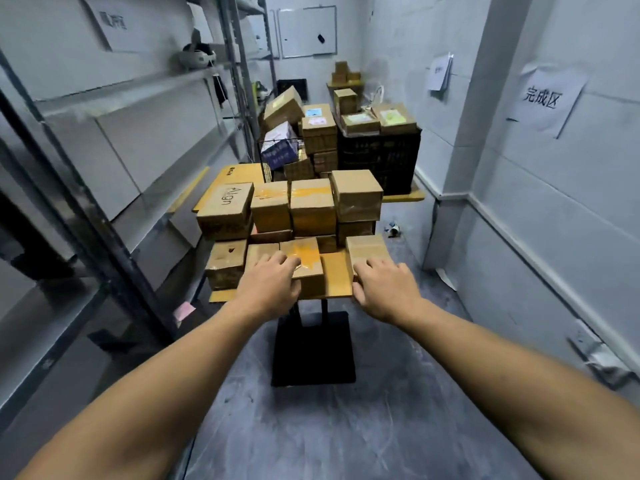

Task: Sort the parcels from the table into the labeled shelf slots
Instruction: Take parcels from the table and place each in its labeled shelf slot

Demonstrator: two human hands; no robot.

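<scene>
The taped parcel [306, 259], marked by a smear of yellow tape, is sitting at the near edge of the small table [335, 273], in the front row. The left hand [268, 285] is gripping it: its fingers are curling over the near top edge and the thumb is pressing the front face, hiding that corner. Just to the right, across a bare strip of tabletop, the right hand [384, 291] is resting loose, spread fingers against the near side of a plain parcel [367, 247]. Its thumb is lying along the table edge, and no firm hold is showing.

Behind these, more parcels are standing in stacked rows, so the lower ones are half hidden; one is showing the word "Align" [227, 201]. The table's black base [313, 348] is peeking out below.

The shelf rack [114, 233] is running along the left, blurred and cut off, and its paper label [112, 20] is too smeared to read. Further back, a black crate [379, 157] is carrying more boxes.
</scene>
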